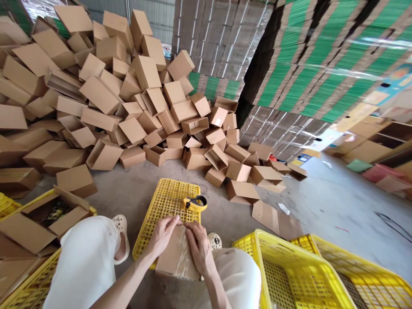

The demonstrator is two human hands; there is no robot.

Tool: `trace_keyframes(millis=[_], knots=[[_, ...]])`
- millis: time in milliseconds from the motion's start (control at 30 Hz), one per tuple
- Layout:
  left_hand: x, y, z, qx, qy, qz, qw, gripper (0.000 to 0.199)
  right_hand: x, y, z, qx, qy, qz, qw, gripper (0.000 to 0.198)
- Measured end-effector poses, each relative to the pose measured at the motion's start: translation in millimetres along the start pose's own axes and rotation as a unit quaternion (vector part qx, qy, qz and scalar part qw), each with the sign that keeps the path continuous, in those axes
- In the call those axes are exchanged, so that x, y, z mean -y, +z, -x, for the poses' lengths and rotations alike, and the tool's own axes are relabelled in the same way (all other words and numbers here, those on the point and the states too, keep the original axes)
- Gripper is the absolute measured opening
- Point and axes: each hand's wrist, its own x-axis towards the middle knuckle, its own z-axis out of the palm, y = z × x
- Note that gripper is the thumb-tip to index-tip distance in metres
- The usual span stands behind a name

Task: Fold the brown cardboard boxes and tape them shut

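Observation:
A small cardboard box point(176, 256) with clear tape along its top rests between my knees, on the near end of an upturned yellow plastic crate point(161, 198). My left hand point(163, 234) closes at the box's far left edge, thumb and forefinger pinched together. Along the taped right side lies my right hand point(198, 245), its fingers bent over the far edge and its fingertips close to the left ones. Whether a tape end is between the fingertips is too small to tell. Just beyond my hands, a yellow tape dispenser point(195, 203) with a black ring lies on the crate.
A large heap of empty cardboard boxes point(135, 103) fills the floor ahead and left. Yellow crates point(257, 253) stand at my right. An open carton point(28, 227) sits on a crate at my left. Strapped cardboard stacks point(309, 56) rise behind. A flattened carton point(268, 216) lies on the floor.

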Motion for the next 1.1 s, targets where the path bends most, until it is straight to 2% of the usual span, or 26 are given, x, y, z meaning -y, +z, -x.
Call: trace_keyframes(millis=[100, 167, 267, 367, 467, 567, 700, 800, 900, 1000, 1100], knots=[[1.9, -2.4, 2.1, 0.011, 0.041, -0.047, 0.998, 0.056, 1.4, 1.1, -0.1, -0.013, 0.023, -0.022, 0.999, 0.026], [5.0, -5.4, 7.9, 0.023, 0.105, -0.137, 0.985, 0.05, 1.9, 2.3, -0.6, -0.021, 0.031, -0.029, 0.999, 0.026], [9.5, -10.9, 23.6, 0.033, 0.2, -0.303, 0.931, 0.046, 2.6, 3.6, -1.4, -0.027, 0.035, -0.031, 0.999, 0.026], [11.3, -15.2, 41.9, 0.043, 0.243, -0.41, 0.878, 0.061, 3.6, 3.8, -1.6, -0.032, 0.034, -0.034, 0.998, 0.026], [9.2, -18.9, 58.0, 0.046, 0.274, -0.454, 0.846, 0.073, 4.4, 3.4, -1.2, -0.039, 0.034, -0.033, 0.998, 0.025], [6.0, -24.0, 73.3, 0.043, 0.296, -0.467, 0.832, 0.081, 4.7, 3.2, -1.0, -0.042, 0.034, -0.032, 0.998, 0.025], [7.8, -30.6, 95.2, 0.032, 0.328, -0.475, 0.816, 0.075, 5.6, 2.8, -1.4, -0.044, 0.038, -0.034, 0.998, 0.026], [11.9, -32.4, 105.6, 0.015, 0.339, -0.468, 0.816, 0.055, 6.5, 2.7, -1.6, -0.042, 0.042, -0.036, 0.998, 0.027], [10.4, -31.2, 95.5, 0.009, 0.316, -0.424, 0.849, 0.033, 6.6, 3.0, -0.8, -0.038, 0.043, -0.037, 0.998, 0.028], [2.8, -29.0, 59.7, -0.025, 0.265, -0.381, 0.885, 0.031, 6.2, 3.2, 0.5, -0.037, 0.042, -0.034, 0.998, 0.029], [-4.5, -28.2, 15.2, -0.001, 0.228, -0.359, 0.905, 0.028, 6.7, 2.7, 1.1, -0.04, 0.043, -0.036, 0.998, 0.028]])
